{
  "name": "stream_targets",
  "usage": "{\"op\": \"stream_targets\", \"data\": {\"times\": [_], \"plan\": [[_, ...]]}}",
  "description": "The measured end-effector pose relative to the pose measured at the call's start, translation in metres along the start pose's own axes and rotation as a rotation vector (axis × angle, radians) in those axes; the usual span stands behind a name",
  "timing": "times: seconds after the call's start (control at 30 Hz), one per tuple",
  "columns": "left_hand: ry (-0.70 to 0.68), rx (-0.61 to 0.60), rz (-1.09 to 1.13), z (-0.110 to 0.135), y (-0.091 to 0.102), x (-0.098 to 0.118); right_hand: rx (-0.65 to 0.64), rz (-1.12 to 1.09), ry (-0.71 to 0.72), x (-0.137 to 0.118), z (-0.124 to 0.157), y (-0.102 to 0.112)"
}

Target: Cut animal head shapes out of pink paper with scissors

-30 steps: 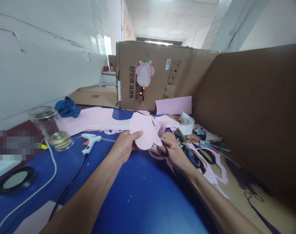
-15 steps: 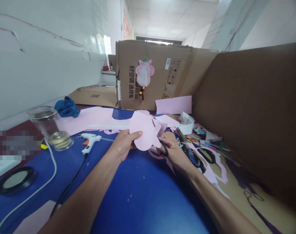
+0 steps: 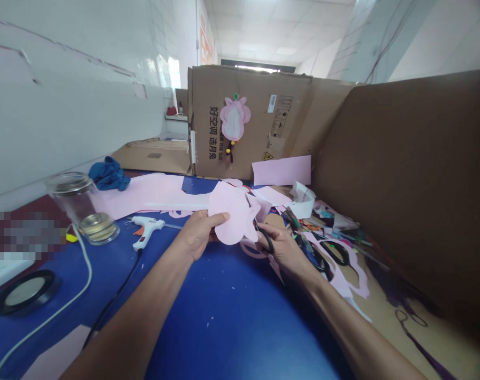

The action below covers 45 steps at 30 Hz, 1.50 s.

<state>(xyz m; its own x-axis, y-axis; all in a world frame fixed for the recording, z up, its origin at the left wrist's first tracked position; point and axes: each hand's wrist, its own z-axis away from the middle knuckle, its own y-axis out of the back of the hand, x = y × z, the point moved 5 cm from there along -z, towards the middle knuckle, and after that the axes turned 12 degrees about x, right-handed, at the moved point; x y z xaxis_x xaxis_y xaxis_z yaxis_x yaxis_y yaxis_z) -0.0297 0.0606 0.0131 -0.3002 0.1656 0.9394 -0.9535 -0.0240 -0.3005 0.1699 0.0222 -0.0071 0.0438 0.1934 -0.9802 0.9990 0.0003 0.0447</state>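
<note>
While the left hand [image 3: 196, 232] pinches the pink cutout [image 3: 230, 216], thumb flat on its face and fingers behind, the right hand [image 3: 283, 245] is curled round the black handles of the scissors [image 3: 268, 240] at the cutout's right edge. Opening of the blades: cannot tell. Cutout is taken as reference; it is held up above the blue tabletop [image 3: 208, 338], which carries small pale paper flecks on the near side of it.

Left of the cutout: white glue gun [image 3: 147, 229] with dark cord; farther left, glass jar [image 3: 84, 208], pale yellowish at its base; blue cloth [image 3: 109, 174] beyond the jar. Pink paper strip [image 3: 156, 195] runs leftward behind the cutout.

Right of the cutout: white container [image 3: 303, 206] with a crumpled translucent lining, then mixed scraps and tools, partly blurred.

Beyond the cutout: printed carton [image 3: 259, 121] standing upright, a pink ornament [image 3: 234, 121] on its face and a pink sheet [image 3: 281, 170] leaning at its foot. Room: pale wall [image 3: 85, 95] to the cutout's left, brown cardboard panel [image 3: 414, 169] to its right, panelled ceiling [image 3: 256, 26] above and beyond.
</note>
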Motion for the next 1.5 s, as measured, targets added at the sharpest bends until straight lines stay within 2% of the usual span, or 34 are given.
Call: {"op": "stream_targets", "data": {"times": [0.3,0.67,0.87,1.07,1.5], "plan": [[-0.025,0.038,0.010,-0.003,0.001,0.001,-0.012,0.038,0.034,-0.014,0.003,-0.006],[-0.032,0.013,-0.005,-0.002,0.001,0.000,0.013,-0.088,-0.059,0.000,0.000,-0.004],[-0.030,0.005,-0.016,-0.002,0.000,0.000,-0.007,-0.057,0.004,-0.004,0.002,-0.004],[-0.027,0.023,-0.002,-0.001,0.001,0.003,0.010,-0.034,-0.010,-0.010,0.004,-0.005],[-0.024,-0.023,-0.022,-0.008,0.007,0.001,-0.032,-0.054,-0.006,-0.001,0.000,-0.002]]}}
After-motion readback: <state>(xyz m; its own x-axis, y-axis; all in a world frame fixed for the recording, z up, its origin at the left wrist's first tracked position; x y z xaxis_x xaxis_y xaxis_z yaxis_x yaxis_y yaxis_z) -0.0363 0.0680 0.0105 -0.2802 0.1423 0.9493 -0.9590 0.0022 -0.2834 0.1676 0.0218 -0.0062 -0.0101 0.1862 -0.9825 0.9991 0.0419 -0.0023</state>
